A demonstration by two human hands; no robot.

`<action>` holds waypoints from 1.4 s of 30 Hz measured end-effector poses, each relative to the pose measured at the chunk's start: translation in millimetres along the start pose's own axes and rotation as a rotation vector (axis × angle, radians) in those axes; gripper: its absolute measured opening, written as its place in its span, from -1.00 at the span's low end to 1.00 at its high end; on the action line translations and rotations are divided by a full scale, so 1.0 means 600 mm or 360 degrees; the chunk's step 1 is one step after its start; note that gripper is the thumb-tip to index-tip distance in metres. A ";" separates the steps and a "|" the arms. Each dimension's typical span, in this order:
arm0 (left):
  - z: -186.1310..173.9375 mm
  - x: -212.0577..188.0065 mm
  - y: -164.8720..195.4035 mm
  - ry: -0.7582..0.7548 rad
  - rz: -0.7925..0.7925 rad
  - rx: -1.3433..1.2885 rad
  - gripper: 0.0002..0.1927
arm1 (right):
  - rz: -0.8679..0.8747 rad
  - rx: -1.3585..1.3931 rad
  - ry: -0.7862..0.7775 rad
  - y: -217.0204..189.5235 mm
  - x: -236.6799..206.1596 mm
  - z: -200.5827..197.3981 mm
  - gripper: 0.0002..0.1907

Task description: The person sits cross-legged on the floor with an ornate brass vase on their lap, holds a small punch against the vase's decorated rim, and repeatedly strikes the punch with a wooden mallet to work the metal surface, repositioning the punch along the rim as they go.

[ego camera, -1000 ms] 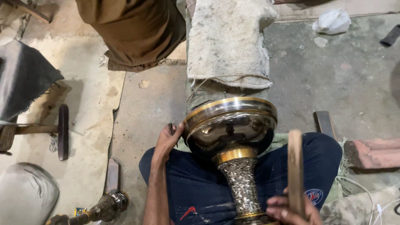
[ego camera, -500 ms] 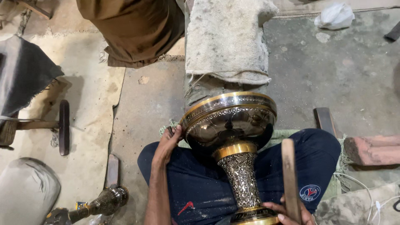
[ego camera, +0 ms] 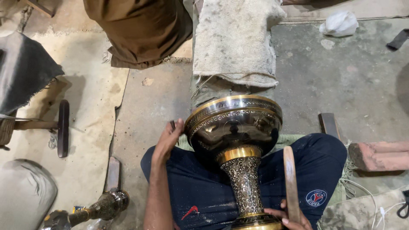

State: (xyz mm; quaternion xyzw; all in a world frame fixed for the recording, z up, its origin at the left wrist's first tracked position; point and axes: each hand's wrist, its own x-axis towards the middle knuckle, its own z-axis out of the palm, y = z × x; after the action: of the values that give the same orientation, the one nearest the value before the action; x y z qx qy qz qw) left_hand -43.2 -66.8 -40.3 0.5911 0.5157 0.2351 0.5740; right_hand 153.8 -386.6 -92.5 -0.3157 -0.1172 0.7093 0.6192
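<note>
A bare grey concrete floor [ego camera: 366, 85] carries everything, with a pale sandy mat [ego camera: 91, 106] covering its left side and open room toward the far right corner. A folded, dirty beige cloth pad [ego camera: 234, 40] lies at the far edge in the middle, beside another person's brown garment [ego camera: 140, 30]. The large dark metal goblet-shaped vase with gold bands and engraved stem [ego camera: 236, 140] lies tilted across the seated person's dark blue trousers [ego camera: 200, 191] near the floor's near edge, its wide bowl rim just below the cloth pad. The left hand [ego camera: 168, 142] presses against the bowl's left rim, pinching what seems a small dark tool, though that is too small to tell. The right hand [ego camera: 287, 215], at the near edge by the vase foot, grips a flat brown wooden stick [ego camera: 290, 183] standing upright. A reddish brick [ego camera: 379, 155] lies at the right edge, well apart; a small dark brass-banded piece [ego camera: 104, 206] lies near the left knee.
</note>
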 end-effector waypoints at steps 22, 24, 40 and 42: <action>-0.006 -0.001 0.019 0.0322 0.0097 -0.0146 -0.62 | 0.0136 -0.0006 0.0460 -0.023 0.010 0.022 -0.37; -0.018 0.000 0.006 0.0429 -0.0038 -0.0320 -0.69 | 0.0116 -0.0111 0.0547 -0.024 0.009 0.011 -0.37; 0.004 0.004 0.079 -0.0169 0.0362 -0.0748 -0.52 | 0.0003 -0.2518 0.1228 -0.280 0.039 -0.021 -0.34; 0.017 0.009 0.102 -0.0240 0.0467 -0.0651 -0.53 | -0.0078 -0.2466 0.1187 -0.305 0.063 -0.021 -0.31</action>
State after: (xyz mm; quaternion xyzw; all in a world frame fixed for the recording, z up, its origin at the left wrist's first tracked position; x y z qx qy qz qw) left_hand -11.6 -54.9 12.2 0.5471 0.3221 0.3704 0.6780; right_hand 307.1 -315.6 -11.9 -0.8592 -0.3640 0.2657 0.2423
